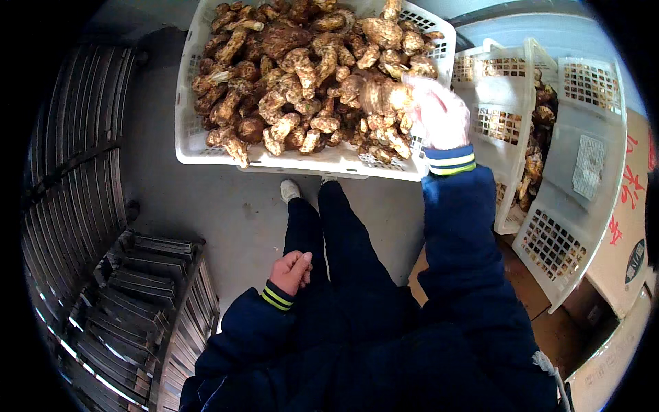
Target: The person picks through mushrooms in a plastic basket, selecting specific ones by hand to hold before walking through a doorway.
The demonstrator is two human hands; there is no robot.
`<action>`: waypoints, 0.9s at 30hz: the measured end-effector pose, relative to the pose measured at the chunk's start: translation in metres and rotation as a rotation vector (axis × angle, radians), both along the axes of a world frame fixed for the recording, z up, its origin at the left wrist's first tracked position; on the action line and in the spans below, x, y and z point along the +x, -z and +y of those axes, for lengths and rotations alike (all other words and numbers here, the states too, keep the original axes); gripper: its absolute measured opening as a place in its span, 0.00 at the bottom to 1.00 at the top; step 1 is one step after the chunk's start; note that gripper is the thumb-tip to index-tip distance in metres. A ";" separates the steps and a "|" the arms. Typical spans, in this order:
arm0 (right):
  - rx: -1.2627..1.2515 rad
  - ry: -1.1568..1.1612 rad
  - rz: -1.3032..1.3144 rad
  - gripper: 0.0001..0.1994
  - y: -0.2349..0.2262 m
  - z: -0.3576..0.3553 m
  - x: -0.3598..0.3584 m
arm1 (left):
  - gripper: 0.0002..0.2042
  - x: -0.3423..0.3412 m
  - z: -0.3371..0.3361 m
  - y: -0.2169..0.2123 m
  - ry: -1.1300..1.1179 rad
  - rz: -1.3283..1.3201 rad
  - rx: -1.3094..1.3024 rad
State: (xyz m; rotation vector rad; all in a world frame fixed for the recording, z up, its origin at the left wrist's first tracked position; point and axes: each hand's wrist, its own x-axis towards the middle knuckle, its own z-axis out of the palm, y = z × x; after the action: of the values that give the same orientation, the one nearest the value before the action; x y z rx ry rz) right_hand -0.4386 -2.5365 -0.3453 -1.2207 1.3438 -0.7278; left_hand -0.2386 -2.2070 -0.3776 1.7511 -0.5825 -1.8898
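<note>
My right hand (443,115), washed out by bright light, reaches over the right side of a white plastic crate (302,162). Its fingers close on the pale stem end of a large mushroom (379,95), whose broad brown body points left over the pile. Brown, knobbly mushrooms (288,82) with thick stems fill this crate in a heap, some leaning on its near rim. Down in front of my legs, my left hand (292,271) is curled into a loose fist, thumb on top, apart from the crate. Nothing shows in it.
On the right, more white crates (573,158) stand tilted or nested, one with mushrooms (535,154) inside. Cardboard boxes (628,226) with red writing sit beyond them. Dark slatted racks (79,158) line the left side. Grey floor (244,206) shows around my feet.
</note>
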 end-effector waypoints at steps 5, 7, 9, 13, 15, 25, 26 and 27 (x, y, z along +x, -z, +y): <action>-0.518 -0.386 0.640 0.08 0.015 0.022 0.010 | 0.16 0.002 -0.012 -0.012 -0.142 0.168 0.202; -0.679 -0.456 0.733 0.08 0.012 0.028 0.032 | 0.16 -0.001 -0.009 -0.007 -0.137 0.194 0.161; -0.532 -0.535 0.752 0.19 0.021 0.043 0.059 | 0.16 -0.001 -0.012 -0.011 -0.138 0.188 0.151; -0.218 -0.581 0.870 0.27 0.048 0.051 0.088 | 0.16 -0.006 -0.020 -0.016 -0.138 0.163 0.119; -0.347 -0.493 0.711 0.24 0.064 0.048 0.066 | 0.16 -0.002 -0.019 -0.015 -0.127 0.145 0.142; -0.578 -0.389 0.838 0.18 0.026 0.047 0.032 | 0.16 -0.002 -0.012 -0.010 -0.139 0.183 0.121; -0.429 -0.411 0.739 0.19 0.024 0.053 0.052 | 0.16 -0.002 -0.013 -0.009 -0.135 0.183 0.126; -0.338 -0.474 0.767 0.20 0.022 0.058 0.073 | 0.16 -0.001 -0.012 -0.010 -0.134 0.176 0.136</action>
State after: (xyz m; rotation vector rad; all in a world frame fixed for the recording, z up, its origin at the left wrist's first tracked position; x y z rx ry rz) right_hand -0.3652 -2.4786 -0.3678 -2.1362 1.4627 -0.1293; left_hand -0.2398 -2.2189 -0.3681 1.6381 -0.2704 -2.0020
